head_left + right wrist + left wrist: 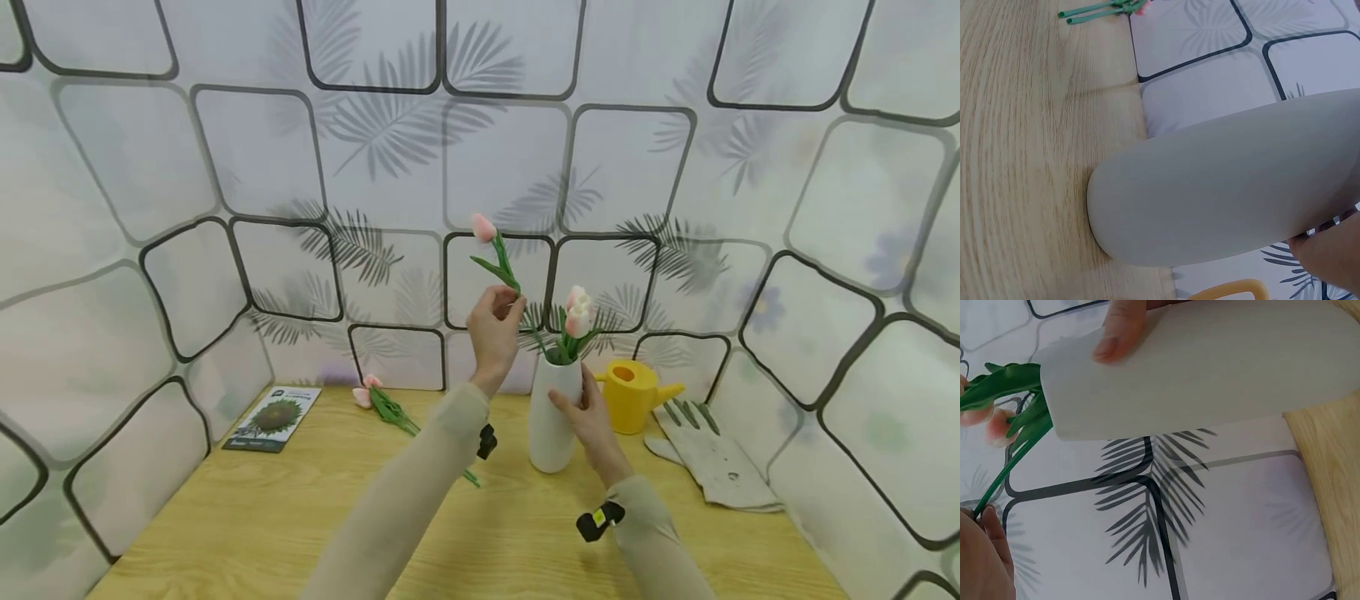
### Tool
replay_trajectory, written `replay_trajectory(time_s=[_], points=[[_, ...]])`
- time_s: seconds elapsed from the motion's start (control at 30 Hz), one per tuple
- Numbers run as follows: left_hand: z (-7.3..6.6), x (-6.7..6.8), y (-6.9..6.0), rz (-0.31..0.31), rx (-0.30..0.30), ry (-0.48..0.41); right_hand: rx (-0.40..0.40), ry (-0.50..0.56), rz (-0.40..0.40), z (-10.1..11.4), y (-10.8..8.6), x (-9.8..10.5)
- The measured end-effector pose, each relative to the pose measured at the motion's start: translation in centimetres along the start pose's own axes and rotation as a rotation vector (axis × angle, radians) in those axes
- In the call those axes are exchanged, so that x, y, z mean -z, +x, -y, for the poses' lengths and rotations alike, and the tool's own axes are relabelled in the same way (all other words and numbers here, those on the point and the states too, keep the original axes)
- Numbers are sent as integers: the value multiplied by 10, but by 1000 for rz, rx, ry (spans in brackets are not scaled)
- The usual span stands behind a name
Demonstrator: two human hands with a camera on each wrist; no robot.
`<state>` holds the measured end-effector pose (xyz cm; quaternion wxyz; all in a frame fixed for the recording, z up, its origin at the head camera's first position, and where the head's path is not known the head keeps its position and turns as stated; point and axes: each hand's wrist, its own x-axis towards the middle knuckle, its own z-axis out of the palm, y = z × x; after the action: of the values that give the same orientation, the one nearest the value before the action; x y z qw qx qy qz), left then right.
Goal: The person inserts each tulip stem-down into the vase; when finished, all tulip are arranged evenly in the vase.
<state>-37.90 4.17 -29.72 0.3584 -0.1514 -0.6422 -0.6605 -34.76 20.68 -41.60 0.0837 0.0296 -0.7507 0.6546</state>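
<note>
Fingertips and thumb of your left hand (495,333) pinch the slim green stem (1009,468) of a pale pink tulip (504,260), its bloom above your hand and its lower stem slanting to the mouth of a tall, smooth white vase (551,425). Your right hand (590,421) curls round that vase, whose base rests on the light wood-grain table (225,525). Pink-and-white tulips (579,320) stand in it. Just right of the vase sits a yellow watering can (628,404) with a spout; beyond it lies an off-white fabric glove (723,467). To your left, pink tulips with green stems (384,404) lie near a flat packet (276,417) printed with a sunflower. Behind rises a pale, leaf-printed wall covering (390,292).
</note>
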Motion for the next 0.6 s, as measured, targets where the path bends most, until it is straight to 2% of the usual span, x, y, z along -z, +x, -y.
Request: replay_trajectory(time_s=[0.1,0.27,0.5,0.6], points=[[4,-2,-7,32,-2,30,-2,5,2,0,-1,-2],[10,-8,-17,84,-41,113,-10,18,17,5,-3,0],[20,-13,-29,176,-4,204,-35,37,46,26,-15,-1],[24,-14,-31,210,6,267,-31,43,44,24,-14,-2]])
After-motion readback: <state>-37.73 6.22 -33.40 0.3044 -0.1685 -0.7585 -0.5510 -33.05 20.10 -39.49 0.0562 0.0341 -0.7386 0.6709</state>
